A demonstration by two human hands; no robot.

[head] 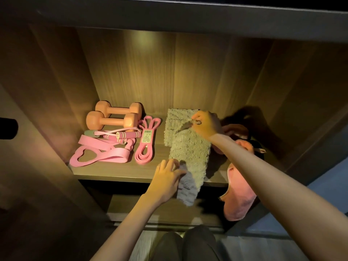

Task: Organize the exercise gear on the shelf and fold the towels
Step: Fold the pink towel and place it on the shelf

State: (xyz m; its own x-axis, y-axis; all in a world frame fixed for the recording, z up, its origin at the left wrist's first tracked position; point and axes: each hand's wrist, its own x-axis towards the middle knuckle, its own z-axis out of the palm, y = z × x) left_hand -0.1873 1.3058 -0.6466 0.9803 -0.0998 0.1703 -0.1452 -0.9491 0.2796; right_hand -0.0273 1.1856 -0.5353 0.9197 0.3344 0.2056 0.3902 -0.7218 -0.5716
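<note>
The fluffy beige towel [190, 149] lies lengthwise off the wooden shelf [116, 171]; right hand [207, 124] pinches its far corner, left hand [166, 178] holds the overhanging end

Open shelf [113, 171] strip front L; dumbbells [113, 118], bands [116, 155] behind; tan towel [188, 147], pink towel [238, 200] R.

Person, head view.
- Left grip [165, 178], right grip [206, 125]: bare, slim fingers. There is a small glint at the right grip's fingers; whether it is a ring cannot be told.
- Left forearm [131, 219], right forearm [273, 176]: bare from wrist to the frame's edge.
- Trousers [188, 245]: dark, plain, smooth cloth, covering two knees side by side at the bottom edge.
</note>
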